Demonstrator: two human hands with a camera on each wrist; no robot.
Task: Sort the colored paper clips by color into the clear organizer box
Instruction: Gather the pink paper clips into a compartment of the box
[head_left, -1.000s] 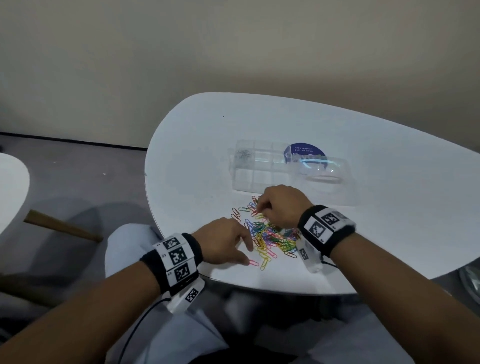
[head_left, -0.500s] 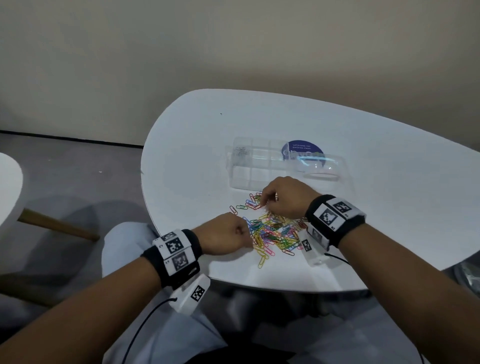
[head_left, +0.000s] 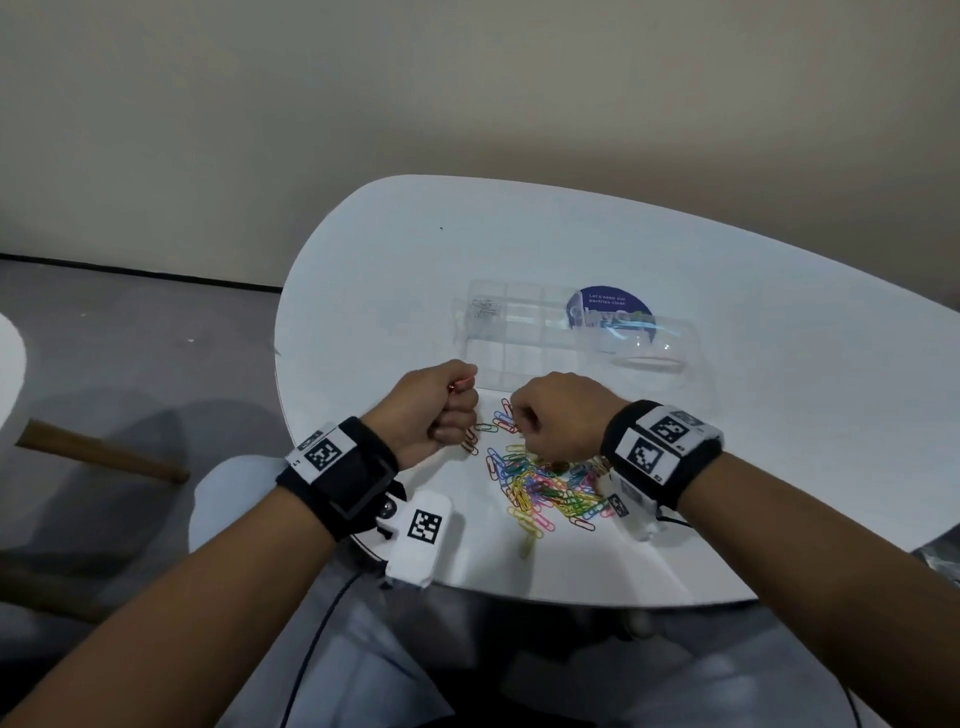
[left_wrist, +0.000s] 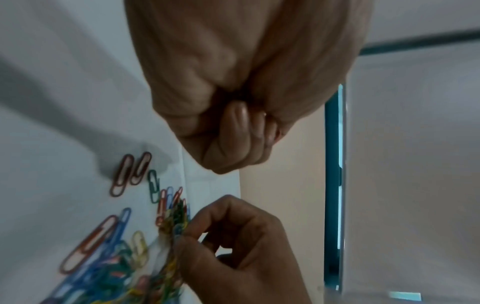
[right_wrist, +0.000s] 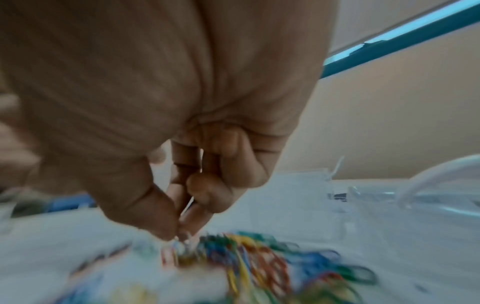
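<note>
A pile of coloured paper clips (head_left: 545, 483) lies on the white table (head_left: 779, 426) near its front edge. Behind it stands the clear organizer box (head_left: 519, 358) with its lid (head_left: 649, 343) folded open to the right. My left hand (head_left: 460, 387) is curled into a fist just left of the box's near corner and pinches a red paper clip (head_left: 457, 385); the left wrist view shows only a glint of that clip (left_wrist: 265, 114). My right hand (head_left: 517, 423) reaches down at the pile's far edge, thumb and forefinger (right_wrist: 166, 228) pinching a clip (right_wrist: 179, 244) there. The right wrist view is blurred.
A round blue sticker (head_left: 608, 312) shows through the box. Two reddish clips (left_wrist: 130, 174) lie apart at the pile's left. The table edge runs just below my wrists; another table's corner (head_left: 10, 374) and a wooden leg (head_left: 104, 452) are at the left.
My left hand left the pile's near left side, closed round a red clip and moved forward to the box's corner. The right hand stayed at the pile's far edge.
</note>
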